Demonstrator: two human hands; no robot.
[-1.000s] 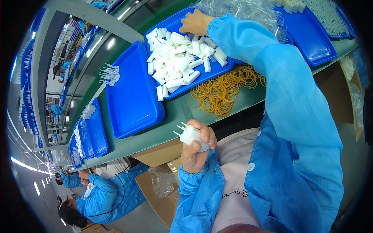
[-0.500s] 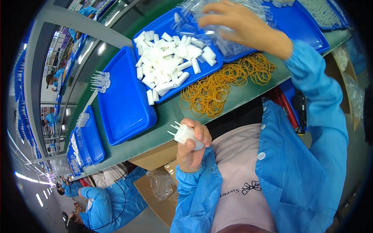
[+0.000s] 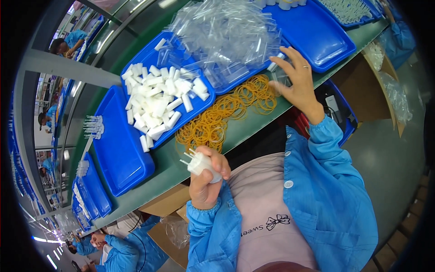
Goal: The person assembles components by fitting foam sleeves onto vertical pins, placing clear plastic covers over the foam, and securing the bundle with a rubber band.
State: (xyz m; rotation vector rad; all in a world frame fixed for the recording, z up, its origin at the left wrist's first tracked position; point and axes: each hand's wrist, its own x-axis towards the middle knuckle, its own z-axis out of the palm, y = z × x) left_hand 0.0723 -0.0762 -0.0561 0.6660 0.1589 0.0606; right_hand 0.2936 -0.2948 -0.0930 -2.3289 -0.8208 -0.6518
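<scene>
Above the green bench, the left hand (image 3: 206, 179) grips white pronged plastic pieces (image 3: 199, 162); the right hand (image 3: 297, 81) spreads over crinkly clear bags (image 3: 226, 36).

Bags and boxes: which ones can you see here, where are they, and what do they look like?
Clear plastic bags: small, see-through, heaped on the blue tray, just beyond the right hand.
Cardboard box: brown, open, under the bench below the left hand, crumpled clear plastic inside.
Second cardboard box: brown, at right, lined with clear plastic.
</scene>
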